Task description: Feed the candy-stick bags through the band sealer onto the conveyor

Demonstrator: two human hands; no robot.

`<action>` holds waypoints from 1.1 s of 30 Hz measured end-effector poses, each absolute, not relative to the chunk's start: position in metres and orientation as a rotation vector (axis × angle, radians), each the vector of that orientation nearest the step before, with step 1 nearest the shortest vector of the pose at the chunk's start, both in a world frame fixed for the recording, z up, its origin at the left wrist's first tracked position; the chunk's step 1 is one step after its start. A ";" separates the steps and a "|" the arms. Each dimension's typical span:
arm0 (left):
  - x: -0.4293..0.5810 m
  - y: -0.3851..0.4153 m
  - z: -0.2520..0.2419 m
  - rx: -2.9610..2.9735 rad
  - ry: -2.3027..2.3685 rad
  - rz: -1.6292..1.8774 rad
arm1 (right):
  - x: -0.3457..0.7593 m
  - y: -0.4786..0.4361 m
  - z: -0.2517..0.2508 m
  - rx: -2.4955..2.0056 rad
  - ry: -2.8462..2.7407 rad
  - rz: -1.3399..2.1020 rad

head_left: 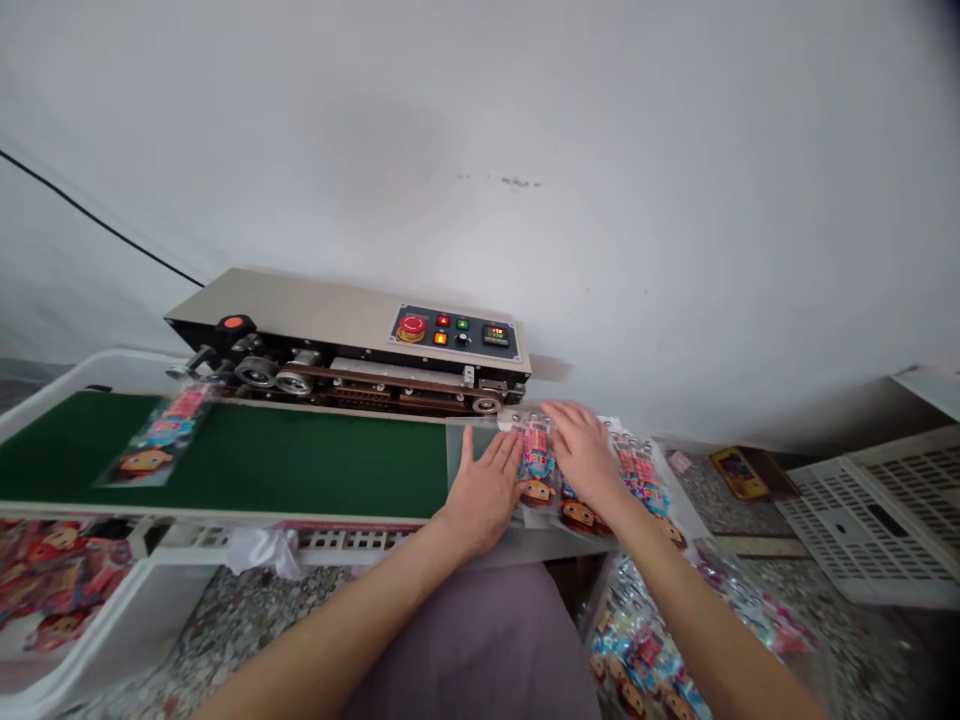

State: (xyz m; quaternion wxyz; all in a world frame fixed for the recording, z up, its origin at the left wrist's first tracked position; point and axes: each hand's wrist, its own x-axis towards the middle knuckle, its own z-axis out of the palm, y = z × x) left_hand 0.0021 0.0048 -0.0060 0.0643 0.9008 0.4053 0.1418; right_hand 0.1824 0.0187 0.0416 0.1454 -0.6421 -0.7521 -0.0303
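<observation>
Just right of the frame's centre, a fan of clear printed packets (537,462) lies on the pale feed plate at the right end of the green belt (300,460), their open tops pointing up the frame towards the sealing machine (345,345). The left hand (484,490) lies flat and open, fingers apart, its fingertips against the left edge of the nearest packet. The right hand (585,455) rests palm down across the fan with the fingers spread, gripping nothing. The packets look light, thin and glossy, so they will probably slide over one another and buckle if pinched hard. Flat pressure from above, or a light hold on a lower corner away from the open mouth, suits them best. What they contain is hard to make out at this size. Towards the left of the frame, a single packet (161,435) lies on the belt below the machine's rollers. A heap of similar packets (645,660) sits at the lower right by the right forearm, and more fill a white bin (90,640) at the lower left. A white slotted crate (870,510) lies at the right edge.
</observation>
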 end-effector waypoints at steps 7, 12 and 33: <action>-0.004 0.011 0.000 2.641 1.235 0.504 | 0.180 -0.028 0.035 -1.986 -2.399 -0.305; -0.012 0.019 0.002 2.790 0.999 0.448 | 0.170 -0.025 0.035 -2.045 -2.359 -0.365; -0.030 0.015 0.018 2.735 1.407 0.334 | 0.148 -0.022 0.036 -1.946 -2.369 -0.272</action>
